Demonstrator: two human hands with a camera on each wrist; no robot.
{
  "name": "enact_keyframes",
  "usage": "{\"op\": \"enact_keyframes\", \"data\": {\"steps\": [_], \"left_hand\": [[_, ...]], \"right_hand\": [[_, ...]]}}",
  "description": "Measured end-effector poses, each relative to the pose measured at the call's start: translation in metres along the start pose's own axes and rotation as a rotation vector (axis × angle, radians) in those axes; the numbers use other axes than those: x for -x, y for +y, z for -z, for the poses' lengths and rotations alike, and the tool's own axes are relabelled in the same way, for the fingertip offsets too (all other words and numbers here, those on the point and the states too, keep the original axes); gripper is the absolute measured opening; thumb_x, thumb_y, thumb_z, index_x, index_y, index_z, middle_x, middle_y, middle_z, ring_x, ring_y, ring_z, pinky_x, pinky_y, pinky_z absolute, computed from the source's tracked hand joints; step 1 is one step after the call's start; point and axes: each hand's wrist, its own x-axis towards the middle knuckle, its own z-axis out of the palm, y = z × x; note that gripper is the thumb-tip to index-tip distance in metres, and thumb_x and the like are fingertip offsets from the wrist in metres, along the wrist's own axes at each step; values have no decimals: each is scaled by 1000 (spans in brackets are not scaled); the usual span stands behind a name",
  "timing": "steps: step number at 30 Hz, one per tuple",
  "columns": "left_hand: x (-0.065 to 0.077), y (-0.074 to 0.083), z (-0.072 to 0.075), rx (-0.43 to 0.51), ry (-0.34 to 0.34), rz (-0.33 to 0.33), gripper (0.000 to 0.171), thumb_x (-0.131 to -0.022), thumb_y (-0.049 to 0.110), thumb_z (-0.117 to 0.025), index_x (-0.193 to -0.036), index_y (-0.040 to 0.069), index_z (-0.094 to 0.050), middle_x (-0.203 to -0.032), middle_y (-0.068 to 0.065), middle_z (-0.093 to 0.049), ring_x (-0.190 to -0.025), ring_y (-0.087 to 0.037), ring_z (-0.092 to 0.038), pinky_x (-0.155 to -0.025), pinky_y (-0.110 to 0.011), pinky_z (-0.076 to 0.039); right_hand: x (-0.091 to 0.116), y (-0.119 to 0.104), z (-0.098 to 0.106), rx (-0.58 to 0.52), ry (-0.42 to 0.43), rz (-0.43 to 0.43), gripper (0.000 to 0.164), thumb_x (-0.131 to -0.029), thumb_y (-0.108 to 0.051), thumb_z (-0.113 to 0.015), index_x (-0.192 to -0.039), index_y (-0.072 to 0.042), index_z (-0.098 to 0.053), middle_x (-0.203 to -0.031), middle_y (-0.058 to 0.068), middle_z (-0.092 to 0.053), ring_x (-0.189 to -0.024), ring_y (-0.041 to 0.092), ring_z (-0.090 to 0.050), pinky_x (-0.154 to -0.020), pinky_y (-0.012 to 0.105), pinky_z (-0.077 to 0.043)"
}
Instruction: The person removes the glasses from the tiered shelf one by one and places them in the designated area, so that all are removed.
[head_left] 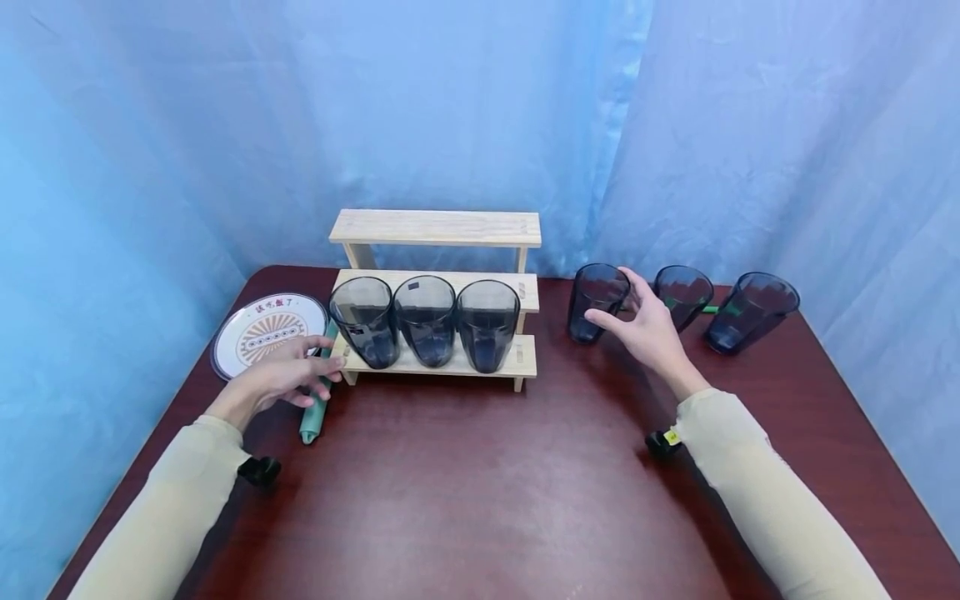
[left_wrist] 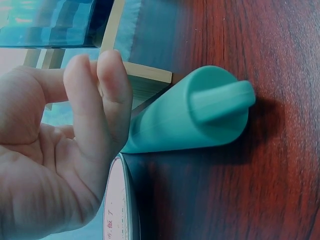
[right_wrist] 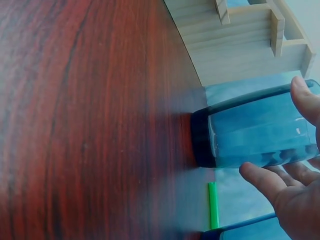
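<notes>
My right hand (head_left: 643, 327) holds a dark tinted drinking glass (head_left: 592, 304), thumb on the near side and fingers around the other side. In the right wrist view this glass (right_wrist: 257, 130) stands upright, its base at the table. Two more such glasses, a middle one (head_left: 688, 287) and a far-right one (head_left: 753, 312), are right of it. My left hand (head_left: 281, 375) has loosely bent fingers by the left end of a stepped wooden rack (head_left: 435, 227), above a green cylinder (left_wrist: 170, 120). On the rack's lowest step, three tinted glasses (head_left: 426, 329) stand in a row.
A round white plate (head_left: 247, 321) with a printed sunburst lies at the left, partly behind the left hand. A bright green stick (right_wrist: 213, 205) lies behind the right-hand glasses. Blue curtains (head_left: 465, 108) hang around the back and sides of the dark red table (head_left: 465, 500).
</notes>
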Motion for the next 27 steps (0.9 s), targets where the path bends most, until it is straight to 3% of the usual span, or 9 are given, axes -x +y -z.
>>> {"op": "enact_keyframes", "data": {"steps": [15,18,22,24,27], "left_hand": [[-1,-2,0,3,2,6,74,-102,32,-63,-155,2,-20,-119,-21,-61,-73,-18,-65,-57,-29,-59],[-1,-2,-1,2,3,9,74,-102,32,-62,-155,2,-20,-119,-21,-61,-73,-18,-66,-57,-29,-59],[0,-1,-1,-2,0,10,75,-103,32,-62,-156,2,-19,-119,-21,-61,-73,-18,-65,-58,-29,-59],[0,-1,0,-4,-4,8,76,-103,32,-62,-156,2,-18,-119,-21,-61,-73,-18,-65,-58,-29,-59],[0,1,0,-2,-8,6,76,-103,32,-61,-157,2,-17,-119,-21,-61,-73,-18,-65,-57,-29,-59]], "right_hand": [[0,-3,1,34,-9,32,99,-86,-52,-78,-163,-27,-19,-166,4,-22,-144,37,-37,-110,58,-39],[5,-10,1,107,33,130,101,-87,-48,-80,-163,-21,-20,-166,5,-24,-146,34,-34,-110,59,-38],[16,-30,-1,158,140,356,94,-84,-31,-86,-159,-14,-33,-161,10,-35,-147,29,-32,-114,57,-34],[22,-44,-4,129,153,437,91,-82,-21,-88,-157,-14,-37,-159,9,-39,-146,26,-35,-114,52,-35],[30,-64,-9,21,85,470,93,-80,-10,-89,-157,-17,-38,-157,4,-41,-145,22,-37,-115,45,-37]]}}
